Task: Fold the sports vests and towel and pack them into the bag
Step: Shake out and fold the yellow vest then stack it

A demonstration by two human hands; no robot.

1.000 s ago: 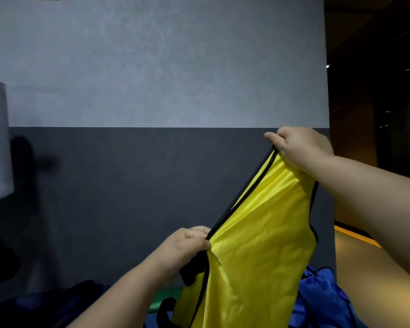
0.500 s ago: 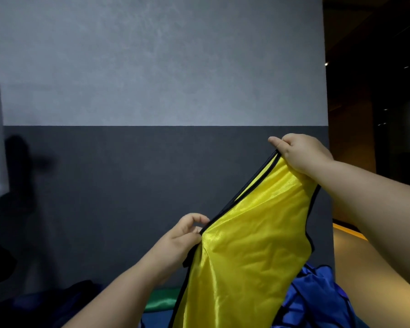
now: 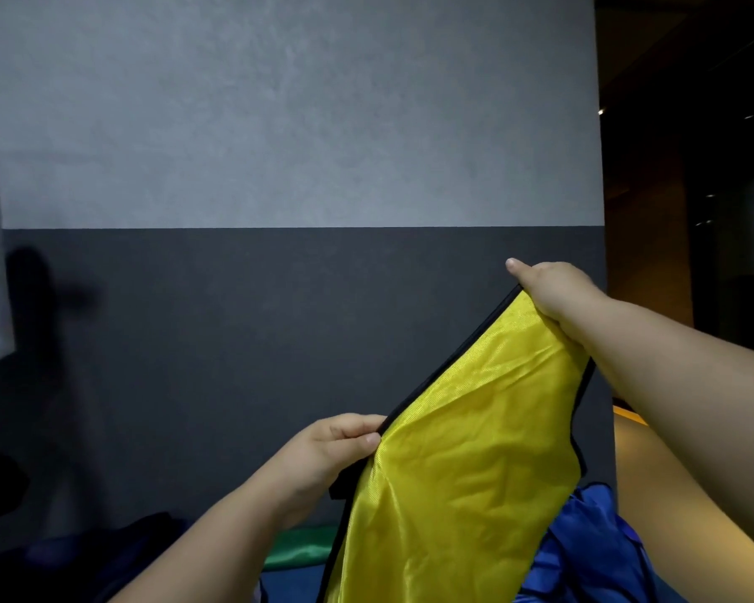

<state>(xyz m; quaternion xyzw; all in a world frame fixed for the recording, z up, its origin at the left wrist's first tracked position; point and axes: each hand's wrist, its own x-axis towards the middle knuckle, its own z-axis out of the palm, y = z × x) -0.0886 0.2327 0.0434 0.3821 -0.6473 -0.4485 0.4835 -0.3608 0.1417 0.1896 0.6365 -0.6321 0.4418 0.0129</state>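
Up in the air went the yellow vest, the left hand pinching its black-trimmed edge low and the right hand gripping the top corner, so folding looked barely begun and the next move needed edges matched.

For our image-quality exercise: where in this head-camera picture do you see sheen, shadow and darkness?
Head view: soft sheen on the yellow vest; a blurry shadow on the dark lower wall at left; the room beyond the wall's right edge is nearly black, with small light spots.
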